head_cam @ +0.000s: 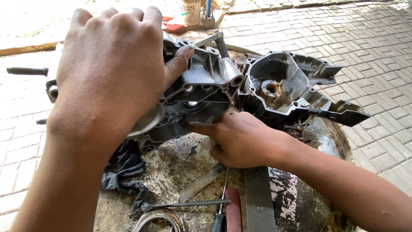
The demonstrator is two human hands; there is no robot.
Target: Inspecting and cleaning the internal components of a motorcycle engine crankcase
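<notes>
My left hand [109, 68] fills the upper left of the head view and grips the top of a dark metal engine crankcase half [201, 92], thumb pressed on its upper edge. My right hand [238, 139] reaches in from the lower right, its fingertips on the lower edge of the same casing. A second, lighter grey crankcase half [292, 88] lies open-side up just to the right, touching the first. Both castings rest on a round, dirty metal tray [330, 141].
A black rag [124, 169] lies under the casing at left. Near the bottom lie a flat metal blade [199, 182], a screwdriver [221, 206], a thin rod [189, 204] and a dark flat file [259, 199]. A can [191, 10] stands at the top. Brick paving [377, 47] surrounds the tray.
</notes>
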